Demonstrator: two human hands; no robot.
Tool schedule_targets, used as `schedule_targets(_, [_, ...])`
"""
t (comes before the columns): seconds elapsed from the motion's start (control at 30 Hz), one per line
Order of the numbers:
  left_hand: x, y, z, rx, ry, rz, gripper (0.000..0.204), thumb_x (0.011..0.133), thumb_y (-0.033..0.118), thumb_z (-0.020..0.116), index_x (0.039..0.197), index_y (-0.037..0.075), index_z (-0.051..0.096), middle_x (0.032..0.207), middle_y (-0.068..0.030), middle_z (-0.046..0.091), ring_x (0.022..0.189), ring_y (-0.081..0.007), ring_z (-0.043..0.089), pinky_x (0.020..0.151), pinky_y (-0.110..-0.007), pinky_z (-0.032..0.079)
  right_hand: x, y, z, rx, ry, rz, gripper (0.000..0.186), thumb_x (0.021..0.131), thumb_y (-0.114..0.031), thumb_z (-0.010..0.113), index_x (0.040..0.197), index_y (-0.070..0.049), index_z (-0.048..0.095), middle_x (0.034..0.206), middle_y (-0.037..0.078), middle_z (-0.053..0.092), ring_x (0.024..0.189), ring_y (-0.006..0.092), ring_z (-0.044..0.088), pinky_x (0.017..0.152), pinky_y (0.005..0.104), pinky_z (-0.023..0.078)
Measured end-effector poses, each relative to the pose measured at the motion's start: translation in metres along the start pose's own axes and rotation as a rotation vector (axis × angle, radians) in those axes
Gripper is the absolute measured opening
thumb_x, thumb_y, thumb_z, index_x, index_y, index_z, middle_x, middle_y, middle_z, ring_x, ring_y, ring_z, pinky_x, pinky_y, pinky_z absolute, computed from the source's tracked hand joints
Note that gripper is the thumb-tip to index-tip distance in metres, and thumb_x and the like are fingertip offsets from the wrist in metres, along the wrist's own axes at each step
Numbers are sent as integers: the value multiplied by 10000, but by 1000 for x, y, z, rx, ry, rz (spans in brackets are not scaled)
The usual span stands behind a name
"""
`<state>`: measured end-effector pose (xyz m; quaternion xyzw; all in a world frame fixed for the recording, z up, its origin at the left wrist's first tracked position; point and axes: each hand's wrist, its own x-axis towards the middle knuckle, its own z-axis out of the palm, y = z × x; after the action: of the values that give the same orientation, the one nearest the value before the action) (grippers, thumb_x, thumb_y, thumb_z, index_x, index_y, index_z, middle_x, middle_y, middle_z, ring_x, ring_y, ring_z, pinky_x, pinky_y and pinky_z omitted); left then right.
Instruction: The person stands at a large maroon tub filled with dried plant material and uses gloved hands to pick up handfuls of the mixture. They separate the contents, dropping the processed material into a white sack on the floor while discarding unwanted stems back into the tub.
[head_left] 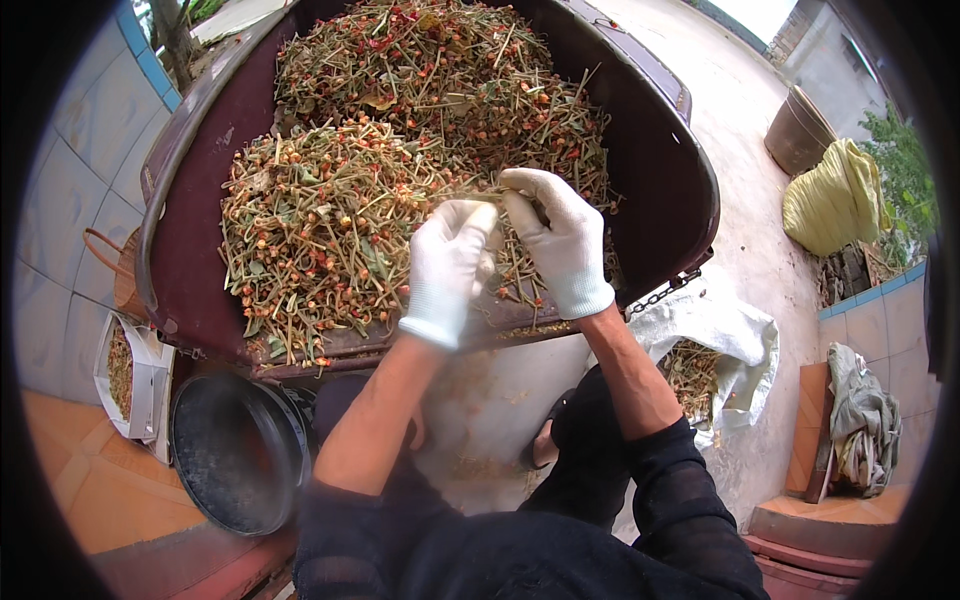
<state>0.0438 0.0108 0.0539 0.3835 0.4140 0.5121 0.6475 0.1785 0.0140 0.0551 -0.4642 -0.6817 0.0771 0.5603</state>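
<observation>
In white knit gloves, my hands meet over the front part of a heap of dry plant stems (320,210) with small red and orange bits. My left hand (450,262) has its fingers curled in and the thumb pressed against them. Close beside it, my right hand (562,240) pinches with thumb and forefinger. A thin, pale greenish plant stem (489,193) seems to run between the two hands, though its ends are hidden by the gloves. The heap fills much of a dark maroon cart bed (660,170).
A black basin (235,455) stands at lower left, near a white container (150,385) and a wicker basket (125,275). Right of my legs lies a white sack (745,350) holding more stems. A chain (660,292) hangs from the cart. Farther right are a yellow sack (835,200) and a brown bucket (798,132).
</observation>
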Motion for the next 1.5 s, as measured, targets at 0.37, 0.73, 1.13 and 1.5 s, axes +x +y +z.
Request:
schedule_targets(0.37, [21,-2,-32,-501,66,-166,121,970,164,555,931,51,569,693,7,525,452,-41,376,331,-183,290,-2,-17,4,424,-173,593,194,947,-97,616,1133,-65,664,861,10,668,700,41,619,559,216,477])
schedule_targets(0.73, [15,11,-26,-586,100,-241,258,1005,269,541,1002,24,622,681,-17,557,438,-52,334,324,-199,236,58,75,-27,-625,138,211,569,869,-337,695,1333,-59,517,1157,178,629,975,347,648,839,434,509])
schedule_targets(1.13, [20,11,-31,-591,138,-192,276,1005,281,535,989,19,620,702,-16,564,458,-61,364,333,-199,249,19,61,16,-383,-41,-15,287,854,-42,673,1127,-128,654,998,56,655,851,206,666,743,300,536])
schedule_targets(1.5, [18,14,-35,-587,128,-171,268,1008,276,528,999,23,615,723,-22,577,464,-62,364,343,-191,262,15,63,1,-125,-2,100,167,929,-96,653,1077,-41,708,842,27,697,680,48,595,595,212,491])
